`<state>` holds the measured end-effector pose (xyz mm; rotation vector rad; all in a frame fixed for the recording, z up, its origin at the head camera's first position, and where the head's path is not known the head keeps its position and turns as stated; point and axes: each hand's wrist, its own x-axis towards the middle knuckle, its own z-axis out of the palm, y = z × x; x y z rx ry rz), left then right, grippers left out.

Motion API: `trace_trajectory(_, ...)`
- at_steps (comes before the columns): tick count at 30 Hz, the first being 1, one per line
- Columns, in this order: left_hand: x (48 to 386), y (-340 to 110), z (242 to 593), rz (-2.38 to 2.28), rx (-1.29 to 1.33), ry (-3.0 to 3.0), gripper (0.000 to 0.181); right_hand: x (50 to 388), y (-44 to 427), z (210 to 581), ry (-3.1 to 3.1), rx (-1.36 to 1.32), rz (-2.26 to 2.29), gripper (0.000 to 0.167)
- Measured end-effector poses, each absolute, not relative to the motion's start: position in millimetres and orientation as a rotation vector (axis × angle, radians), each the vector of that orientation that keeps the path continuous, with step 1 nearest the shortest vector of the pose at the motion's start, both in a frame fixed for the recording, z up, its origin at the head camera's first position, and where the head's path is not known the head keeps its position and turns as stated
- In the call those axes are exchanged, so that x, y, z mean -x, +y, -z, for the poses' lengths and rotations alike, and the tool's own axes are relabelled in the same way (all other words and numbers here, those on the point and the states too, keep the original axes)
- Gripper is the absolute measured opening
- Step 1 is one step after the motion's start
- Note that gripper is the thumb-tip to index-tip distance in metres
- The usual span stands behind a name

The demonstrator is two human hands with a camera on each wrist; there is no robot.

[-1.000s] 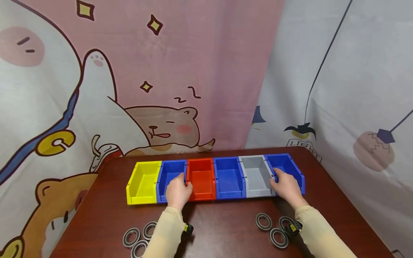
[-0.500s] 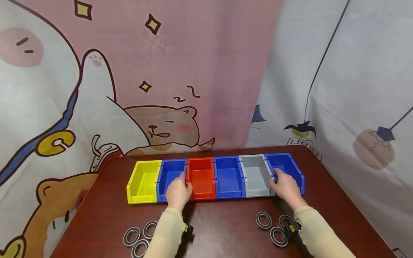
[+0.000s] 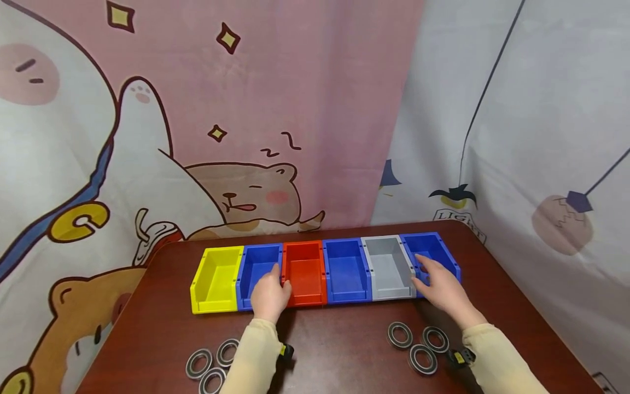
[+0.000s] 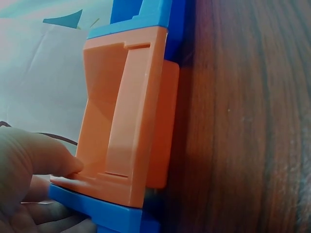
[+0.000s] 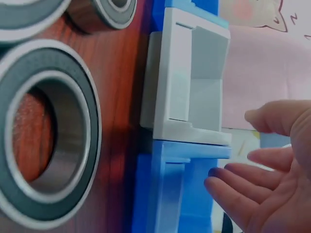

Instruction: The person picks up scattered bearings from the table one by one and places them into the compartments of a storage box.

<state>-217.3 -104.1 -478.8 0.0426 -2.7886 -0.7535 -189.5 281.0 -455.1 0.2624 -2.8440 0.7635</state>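
while left hand [image 3: 269, 295] pinches left wall of red oblong plastic bin [image 3: 304, 276] | right hand [image 3: 442, 284] spread, empty, nearest grey oblong plastic bin [image 3: 388, 271] | bin row [image 3: 346, 273] runs left-right, lower centre

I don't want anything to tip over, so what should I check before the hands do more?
1. Six bins side by side in a row: ok.
2. Left hand pinching the red bin at its edge: ok.
3. Right hand gripping the gray bin: not ok, its fingers are open.
4. Right hand touching the rightmost blue bin: cannot tell.
5. Right-side bearings lying flat on the table: ok.
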Motion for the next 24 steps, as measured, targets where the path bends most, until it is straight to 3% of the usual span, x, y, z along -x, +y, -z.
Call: trace_trajectory(24, 216.5, -101.2, 477.1, 0.725, -0.091, -2.865, 0.057, 131.0, 312.2, 463.6, -2.803, -0.646, -0.690, 0.065)
